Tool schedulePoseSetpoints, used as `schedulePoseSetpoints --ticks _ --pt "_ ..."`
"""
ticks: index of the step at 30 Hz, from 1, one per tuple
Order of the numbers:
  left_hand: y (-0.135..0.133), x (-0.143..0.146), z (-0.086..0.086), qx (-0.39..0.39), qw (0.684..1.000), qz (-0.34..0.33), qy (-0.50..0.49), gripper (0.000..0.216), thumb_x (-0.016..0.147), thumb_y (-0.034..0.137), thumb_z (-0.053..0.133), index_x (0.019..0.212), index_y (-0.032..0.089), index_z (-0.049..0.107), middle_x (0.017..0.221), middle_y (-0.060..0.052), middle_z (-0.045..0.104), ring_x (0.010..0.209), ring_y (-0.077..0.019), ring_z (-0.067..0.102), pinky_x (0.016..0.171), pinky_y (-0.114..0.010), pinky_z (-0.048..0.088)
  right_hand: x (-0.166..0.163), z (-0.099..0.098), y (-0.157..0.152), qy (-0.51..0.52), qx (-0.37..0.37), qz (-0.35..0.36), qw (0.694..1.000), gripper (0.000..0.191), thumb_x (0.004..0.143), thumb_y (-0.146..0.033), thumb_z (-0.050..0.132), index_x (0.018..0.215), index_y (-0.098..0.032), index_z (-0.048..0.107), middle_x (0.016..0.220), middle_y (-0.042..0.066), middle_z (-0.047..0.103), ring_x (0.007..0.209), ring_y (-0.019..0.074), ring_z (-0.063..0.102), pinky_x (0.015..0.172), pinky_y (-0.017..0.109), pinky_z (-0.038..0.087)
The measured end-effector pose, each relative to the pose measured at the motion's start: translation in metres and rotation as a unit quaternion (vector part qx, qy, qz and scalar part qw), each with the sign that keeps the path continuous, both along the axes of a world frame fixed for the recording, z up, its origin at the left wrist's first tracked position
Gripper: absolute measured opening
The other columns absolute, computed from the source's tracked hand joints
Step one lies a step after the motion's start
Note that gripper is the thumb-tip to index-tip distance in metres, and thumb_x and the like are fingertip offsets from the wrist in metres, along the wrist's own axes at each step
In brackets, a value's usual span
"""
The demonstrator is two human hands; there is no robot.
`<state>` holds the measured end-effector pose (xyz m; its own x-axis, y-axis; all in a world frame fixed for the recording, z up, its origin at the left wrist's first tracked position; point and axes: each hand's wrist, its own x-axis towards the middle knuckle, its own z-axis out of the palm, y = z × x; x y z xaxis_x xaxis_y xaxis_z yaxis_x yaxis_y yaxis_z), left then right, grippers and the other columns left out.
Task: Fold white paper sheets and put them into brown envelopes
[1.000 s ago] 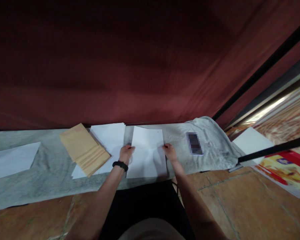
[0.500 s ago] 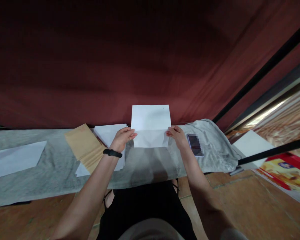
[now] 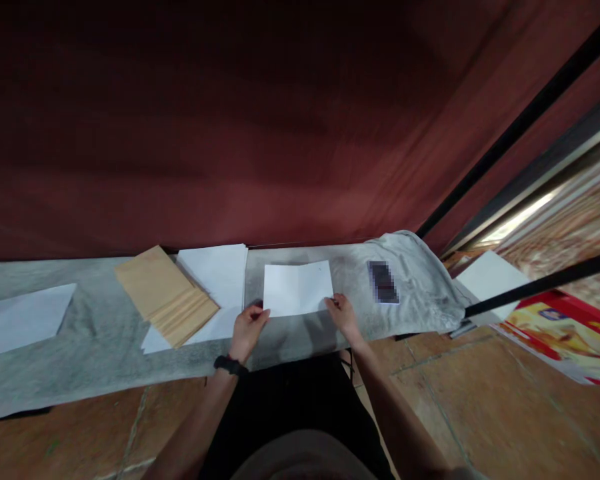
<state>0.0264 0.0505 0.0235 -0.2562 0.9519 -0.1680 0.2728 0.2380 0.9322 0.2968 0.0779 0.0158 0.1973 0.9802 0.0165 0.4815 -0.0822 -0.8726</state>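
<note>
A white sheet of paper (image 3: 299, 289), folded over to a smaller size, is in front of me, low over the grey cloth. A faint crease runs down its middle. My left hand (image 3: 250, 325), with a black band on the wrist, pinches its near left corner. At the near right corner, my right hand (image 3: 341, 312) grips it between thumb and fingers. To the left of my left hand lies a stack of brown paper envelopes (image 3: 173, 300), fanned out, on top of a pile of white sheets (image 3: 225, 273).
Grey cloth (image 3: 105, 347) covers the long narrow surface. A phone (image 3: 384, 282) lies on it at right, and more white paper (image 3: 23, 317) at far left. Beyond hangs a dark red curtain (image 3: 290, 147). A black bar (image 3: 540, 285) and a red-yellow box (image 3: 565, 333) are at right.
The paper has come down and nearer to me from a raised, tilted position, and its lower folded part no longer shows as a separate band. Both hands moved with it.
</note>
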Motion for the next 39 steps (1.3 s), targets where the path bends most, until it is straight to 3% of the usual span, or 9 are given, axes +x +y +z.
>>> schedulePoseSetpoints --ticks 3,7,14,19,23,27,29,32,39 --pt "-0.008 0.003 -0.010 -0.033 0.999 0.004 -0.020 0.035 0.065 0.056 0.071 0.066 0.022 0.061 0.060 0.000 0.068 0.063 -0.0214 0.069 0.063 -0.031 0.051 -0.002 -0.007 -0.012 -0.044 -0.007 -0.013 0.999 0.020 0.086 -0.033 0.056 0.076 -0.019 0.066 0.084 0.005 0.066 0.075 0.0173 0.062 0.074 0.028 0.050" --pt "-0.011 0.008 -0.008 -0.076 0.996 0.016 -0.034 0.026 0.071 0.045 0.069 0.069 0.023 0.056 0.056 0.002 0.066 0.056 -0.0195 0.068 0.058 -0.029 0.052 -0.003 -0.009 -0.019 -0.097 -0.019 -0.017 0.995 0.020 0.090 -0.029 0.055 0.082 -0.018 0.069 0.093 0.009 0.067 0.081 0.0187 0.065 0.077 0.027 0.049" --pt "-0.007 0.012 -0.002 -0.108 0.983 -0.004 0.149 0.010 0.083 0.032 0.060 0.080 0.023 0.055 0.057 0.004 0.064 0.056 -0.0180 0.068 0.057 -0.026 0.049 -0.012 -0.008 -0.022 -0.277 -0.062 -0.008 0.959 0.015 0.096 -0.024 0.054 0.096 -0.019 0.067 0.110 0.010 0.066 0.082 0.0181 0.067 0.073 0.027 0.047" --pt "-0.012 0.012 0.000 -0.096 0.954 -0.017 0.283 0.023 0.087 0.033 0.060 0.107 0.021 0.058 0.078 -0.002 0.072 0.075 -0.0221 0.073 0.067 -0.029 0.052 -0.016 -0.008 -0.026 -0.352 -0.004 -0.030 0.935 0.018 0.096 -0.022 0.051 0.107 -0.017 0.064 0.113 0.015 0.065 0.097 0.0257 0.065 0.081 0.034 0.052" --pt "-0.014 0.026 0.003 0.006 0.910 -0.016 0.414 0.032 0.092 0.030 0.050 0.120 0.016 0.057 0.097 -0.011 0.073 0.095 -0.0288 0.071 0.084 -0.040 0.055 -0.032 -0.005 -0.021 -0.318 0.090 -0.001 0.944 0.034 0.095 -0.020 0.050 0.127 -0.013 0.058 0.135 0.020 0.058 0.121 0.0299 0.057 0.100 0.044 0.050" --pt "0.002 0.056 -0.008 0.164 0.873 -0.132 0.440 0.044 0.097 0.023 0.039 0.137 0.012 0.053 0.140 -0.018 0.059 0.135 -0.0288 0.052 0.113 -0.044 0.042 -0.070 -0.010 -0.002 -0.202 0.144 0.102 0.963 0.040 0.103 -0.027 0.040 0.135 -0.013 0.060 0.149 0.015 0.052 0.136 0.0230 0.050 0.114 0.039 0.044" --pt "0.014 0.068 -0.020 0.173 0.851 -0.187 0.458 0.054 0.094 0.017 0.038 0.148 0.009 0.044 0.156 -0.017 0.045 0.149 -0.0298 0.035 0.121 -0.049 0.031 -0.086 -0.016 0.007 -0.184 0.142 0.133 0.963 0.044 0.106 -0.028 0.033 0.137 -0.013 0.060 0.149 0.014 0.055 0.139 0.0207 0.048 0.117 0.038 0.041" --pt "0.029 0.075 -0.038 0.144 0.834 -0.232 0.479 0.062 0.093 0.018 0.040 0.154 0.007 0.037 0.161 -0.018 0.037 0.154 -0.0293 0.025 0.125 -0.051 0.022 -0.096 -0.025 0.018 -0.227 0.130 0.155 0.953 0.047 0.107 -0.028 0.031 0.144 -0.012 0.055 0.150 0.013 0.054 0.144 0.0218 0.044 0.121 0.043 0.036" --pt "0.040 0.066 -0.044 0.131 0.824 -0.223 0.504 0.058 0.100 0.021 0.029 0.155 0.007 0.036 0.164 -0.015 0.034 0.155 -0.0259 0.023 0.127 -0.049 0.018 -0.080 -0.032 0.028 -0.350 0.099 0.148 0.920 0.048 0.109 -0.031 0.031 0.149 -0.013 0.049 0.157 0.012 0.046 0.148 0.0261 0.038 0.123 0.048 0.025"
